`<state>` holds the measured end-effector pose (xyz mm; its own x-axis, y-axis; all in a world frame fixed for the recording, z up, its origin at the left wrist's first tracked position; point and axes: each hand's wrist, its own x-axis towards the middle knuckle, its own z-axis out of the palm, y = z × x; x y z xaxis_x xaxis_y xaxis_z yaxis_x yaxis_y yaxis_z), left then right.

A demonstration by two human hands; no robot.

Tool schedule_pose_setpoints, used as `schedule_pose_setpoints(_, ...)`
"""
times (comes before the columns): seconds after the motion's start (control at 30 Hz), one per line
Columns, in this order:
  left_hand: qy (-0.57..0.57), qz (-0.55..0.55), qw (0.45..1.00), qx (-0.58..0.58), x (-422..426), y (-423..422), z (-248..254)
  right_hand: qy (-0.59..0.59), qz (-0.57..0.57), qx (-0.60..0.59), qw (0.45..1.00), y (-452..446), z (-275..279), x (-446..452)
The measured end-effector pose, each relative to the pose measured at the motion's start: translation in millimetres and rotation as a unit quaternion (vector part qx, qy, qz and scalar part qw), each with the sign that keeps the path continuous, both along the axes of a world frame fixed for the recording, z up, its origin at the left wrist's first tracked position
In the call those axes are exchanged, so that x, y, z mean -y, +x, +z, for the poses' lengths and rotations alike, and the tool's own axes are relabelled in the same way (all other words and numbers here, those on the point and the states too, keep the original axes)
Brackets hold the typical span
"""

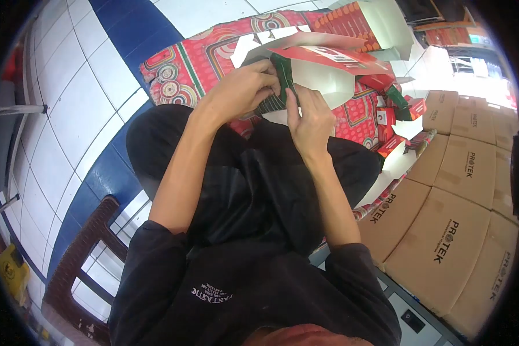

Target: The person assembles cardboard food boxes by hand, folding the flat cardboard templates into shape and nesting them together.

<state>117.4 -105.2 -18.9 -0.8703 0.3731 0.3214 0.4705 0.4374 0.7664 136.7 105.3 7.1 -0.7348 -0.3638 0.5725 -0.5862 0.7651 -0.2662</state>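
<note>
An open red-and-white carton (pixel 328 79) lies in front of my crossed legs, its flaps folded out. Dark green flat packets (pixel 284 70) stand in a close row at its near left end. My left hand (pixel 245 87) is bent over them, fingers pinched on the packets' left side. From the right, my right hand (pixel 312 118) has thumb and fingers closed at the edge of a green packet. The fingers partly hide the packets, so how many each hand grips is not visible.
The carton rests on a red patterned mat (pixel 181 75). Another red carton (pixel 352 26) stands behind it. Small red-and-green boxes (pixel 406 109) lie to the right, near stacked brown PROTEK cartons (pixel 450 236). A brown stool (pixel 89 254) stands at left on the tiled floor (pixel 69 86).
</note>
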Motion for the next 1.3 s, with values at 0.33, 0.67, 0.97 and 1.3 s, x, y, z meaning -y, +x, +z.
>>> schedule_pose_setpoints(0.33, 0.005, -0.017, 1.000, -0.006, 2.4, 0.5, 2.0, -0.014, 0.007, -0.014, 1.000, 2.0, -6.5, -1.6)
schedule_pose_setpoints(0.67, -0.029, -0.005, 1.000, -0.009, 0.4, 5.0, 3.9, 0.033, -0.043, 0.047, 0.997, -4.1, -1.3, 6.4)
schedule_pose_setpoints(0.97, -0.076, 0.123, 0.989, -0.014, -11.7, 4.9, 1.0, 0.131, -0.025, 0.086, 0.987, -14.0, 4.4, 9.1)
schedule_pose_setpoints(1.3, -0.017, 0.096, 0.995, -0.012, -7.9, 3.3, -5.0, 0.161, 0.001, 0.217, 0.963, -23.9, 25.8, -0.1)
